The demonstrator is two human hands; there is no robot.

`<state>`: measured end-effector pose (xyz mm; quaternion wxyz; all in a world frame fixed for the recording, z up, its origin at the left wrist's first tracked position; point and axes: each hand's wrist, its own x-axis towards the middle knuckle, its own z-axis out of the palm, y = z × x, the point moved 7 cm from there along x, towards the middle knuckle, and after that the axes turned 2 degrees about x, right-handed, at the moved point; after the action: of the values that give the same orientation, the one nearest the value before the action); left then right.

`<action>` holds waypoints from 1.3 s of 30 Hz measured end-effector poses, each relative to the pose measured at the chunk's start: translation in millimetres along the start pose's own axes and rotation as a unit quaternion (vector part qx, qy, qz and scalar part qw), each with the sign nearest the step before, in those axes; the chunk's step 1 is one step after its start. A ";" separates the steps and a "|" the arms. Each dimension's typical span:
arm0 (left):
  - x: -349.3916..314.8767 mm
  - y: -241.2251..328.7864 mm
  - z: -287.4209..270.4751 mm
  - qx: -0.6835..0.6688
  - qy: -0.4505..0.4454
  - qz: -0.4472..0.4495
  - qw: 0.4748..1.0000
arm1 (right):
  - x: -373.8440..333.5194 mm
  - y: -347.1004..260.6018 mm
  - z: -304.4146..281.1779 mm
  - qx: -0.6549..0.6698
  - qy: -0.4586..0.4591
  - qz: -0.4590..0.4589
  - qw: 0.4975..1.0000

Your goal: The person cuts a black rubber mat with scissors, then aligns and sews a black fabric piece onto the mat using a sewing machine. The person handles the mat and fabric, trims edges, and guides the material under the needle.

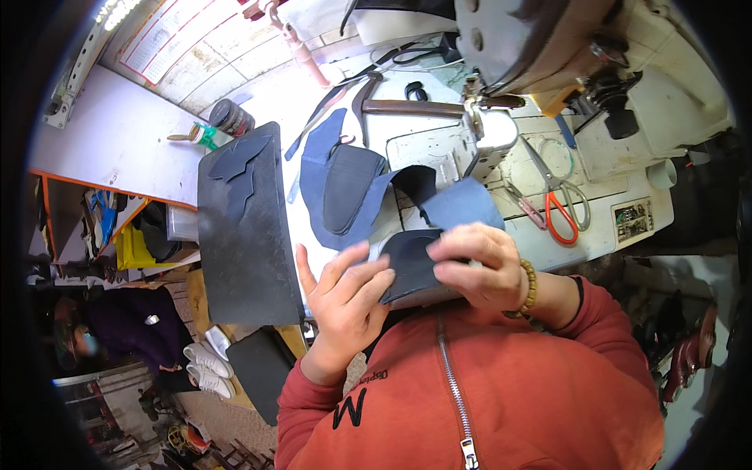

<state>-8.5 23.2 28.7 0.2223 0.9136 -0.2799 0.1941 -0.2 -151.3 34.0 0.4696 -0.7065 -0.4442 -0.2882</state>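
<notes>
Two hands hold one dark navy leather piece [409, 266] close to the person's chest, just in front of a red zip jacket [501, 392]. It joins a longer blue strip [458, 205] that runs up toward the sewing machine [501, 47]. The right hand [478, 266] pinches the piece's upper edge, thumb and fingers closed on it. The left hand [348, 301] supports it from the side, fingers half spread and pressed flat against its face. This looks like folding or aligning an edge by hand; any further move would call for keeping that edge pinched. More blue cut pieces [337, 184] lie on the table beyond, beside a dark grey board [247, 235]. Orange-handled scissors [558, 215] rest to the right.
</notes>
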 end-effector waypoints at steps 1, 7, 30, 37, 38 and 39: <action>0.9 1.5 -4.6 0.004 0.013 -0.005 1.000 | 0.9 2.1 -2.0 -0.103 0.010 0.021 0.994; 15.4 23.7 -14.4 0.007 0.163 -0.009 0.987 | -5.5 11.8 37.8 0.193 0.041 0.262 0.945; -18.3 -26.3 102.5 -0.657 -0.006 -0.449 0.606 | -99.3 72.7 -48.9 0.066 0.002 0.491 0.869; -12.4 -37.6 91.3 -0.687 0.022 -0.437 0.580 | -194.4 88.6 -154.6 -0.379 -0.094 0.531 0.752; -13.2 -39.5 89.7 -0.683 0.024 -0.438 0.584 | -194.9 91.7 -153.9 -0.378 -0.086 0.510 0.768; -14.4 -41.7 88.4 -0.676 0.027 -0.442 0.589 | -197.1 96.1 -153.0 -0.379 -0.083 0.515 0.764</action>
<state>25.7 14.8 -63.5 0.8419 0.5062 0.1136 -0.1483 1.0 -378.1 -107.6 0.2025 -0.9706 0.0952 -0.0884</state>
